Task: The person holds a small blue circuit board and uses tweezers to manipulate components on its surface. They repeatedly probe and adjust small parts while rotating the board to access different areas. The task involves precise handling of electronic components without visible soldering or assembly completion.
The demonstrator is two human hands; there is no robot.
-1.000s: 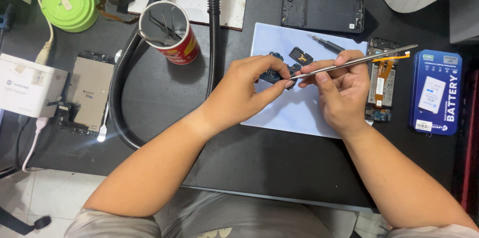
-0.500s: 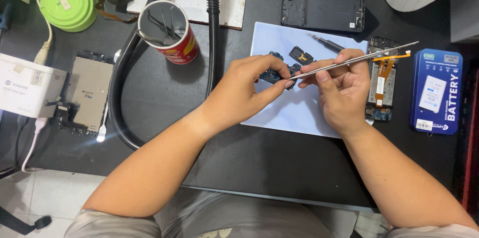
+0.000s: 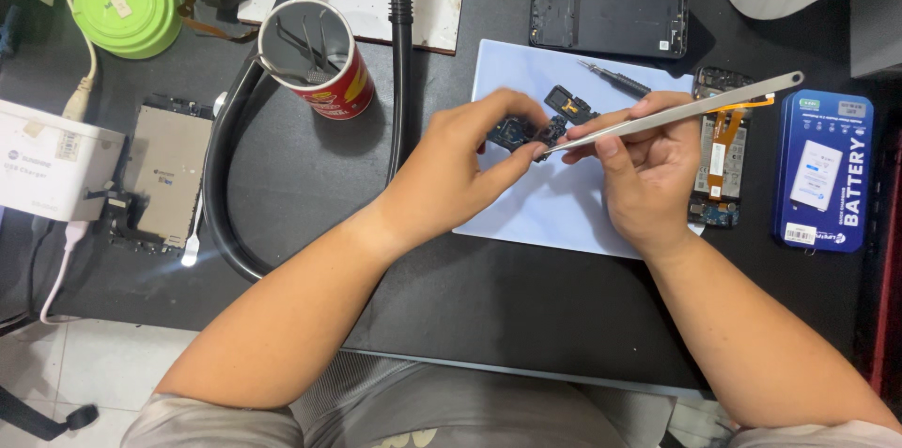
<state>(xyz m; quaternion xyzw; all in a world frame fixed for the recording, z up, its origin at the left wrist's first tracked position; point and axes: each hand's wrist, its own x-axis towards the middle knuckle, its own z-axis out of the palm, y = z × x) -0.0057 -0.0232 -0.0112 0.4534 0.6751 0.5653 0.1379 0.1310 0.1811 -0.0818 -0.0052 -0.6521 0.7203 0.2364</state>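
My left hand (image 3: 465,162) pinches a small dark circuit board (image 3: 520,131) above a pale blue mat (image 3: 564,208). My right hand (image 3: 644,171) grips long silver tweezers (image 3: 676,115), whose tips touch the board's right edge. Another small black part (image 3: 568,103) lies on the mat just behind the board. A screwdriver (image 3: 615,80) rests at the mat's far edge. An opened phone body with an orange flex cable (image 3: 722,143) lies right of my right hand.
A black phone back shell (image 3: 608,18) lies behind the mat. A blue battery box (image 3: 825,171) sits at the far right. A red can with tools (image 3: 319,61), a black hose (image 3: 221,176), a phone frame (image 3: 162,176), a white charger box (image 3: 52,171) and a green round lid (image 3: 127,7) fill the left.
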